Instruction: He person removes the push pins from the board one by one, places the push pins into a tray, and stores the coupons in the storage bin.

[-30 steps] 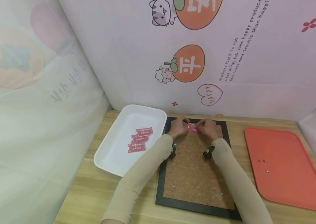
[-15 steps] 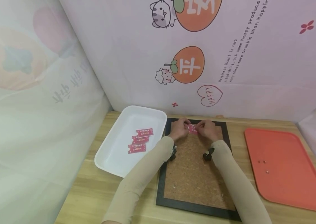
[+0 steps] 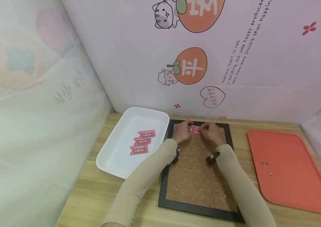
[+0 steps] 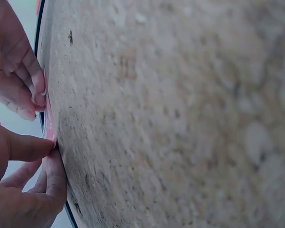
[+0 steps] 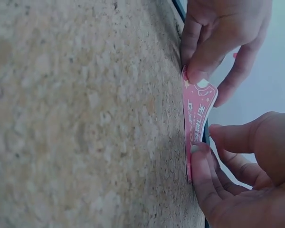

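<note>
My left hand pinches one end of a pink coupon at the far end of a cork board. In the right wrist view, a left fingertip overlaps the coupon near its upper end, and the coupon bends slightly outward. My right hand holds the other end, with a digit of the right hand lying over the coupon's face. From the left wrist view, the coupon appears edge-on between the left hand and right hand. The coupon's back is hidden.
A white tray with three pink coupons stands left of the board. An orange tray on the right bears small shiny pieces. The board has a black frame. A printed cloth wall rises behind the wooden table.
Both hands stay at the coupon with only slight finger shifts. The head view has moved slightly.
</note>
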{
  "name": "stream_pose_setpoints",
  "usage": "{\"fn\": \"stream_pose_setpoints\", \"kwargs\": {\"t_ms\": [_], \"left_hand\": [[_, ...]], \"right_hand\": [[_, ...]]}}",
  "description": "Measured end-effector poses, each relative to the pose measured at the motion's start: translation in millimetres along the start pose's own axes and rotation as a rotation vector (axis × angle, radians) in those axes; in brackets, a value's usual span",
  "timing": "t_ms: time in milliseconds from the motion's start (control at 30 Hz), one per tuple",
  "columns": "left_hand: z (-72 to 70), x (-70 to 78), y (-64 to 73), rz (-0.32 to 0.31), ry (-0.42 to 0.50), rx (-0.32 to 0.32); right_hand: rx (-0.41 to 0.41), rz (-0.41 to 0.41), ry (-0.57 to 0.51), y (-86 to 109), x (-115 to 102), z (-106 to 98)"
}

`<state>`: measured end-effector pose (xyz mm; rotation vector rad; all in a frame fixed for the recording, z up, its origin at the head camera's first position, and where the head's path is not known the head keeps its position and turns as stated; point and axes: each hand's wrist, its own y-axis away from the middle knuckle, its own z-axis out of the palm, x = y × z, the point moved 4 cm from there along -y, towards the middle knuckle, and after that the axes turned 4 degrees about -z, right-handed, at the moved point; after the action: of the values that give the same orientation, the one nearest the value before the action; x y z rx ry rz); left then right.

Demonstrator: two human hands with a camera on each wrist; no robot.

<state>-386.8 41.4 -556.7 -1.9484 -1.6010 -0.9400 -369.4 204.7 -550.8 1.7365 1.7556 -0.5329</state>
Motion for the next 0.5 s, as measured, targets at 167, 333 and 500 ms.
{"fn": "stream_pose_setpoints", "kwargs": {"t_ms": [167,333,500], "left_hand": [[0.8,1.8,5.2,-0.020,0.070,-0.014],[3.1,-1.0,11.4,-0.033,0.115,-0.019],[-2.0,0.1,19.8,-0.047,0.175,-0.017]], "right_hand": [[0.016,0.024,-0.045,5.5,5.3,-3.1],[0.073,0.039,-0.088,9.4,16.5,-6.2],[0.072,0.014,-0.149,14.4,24.0,-13.0]]}}
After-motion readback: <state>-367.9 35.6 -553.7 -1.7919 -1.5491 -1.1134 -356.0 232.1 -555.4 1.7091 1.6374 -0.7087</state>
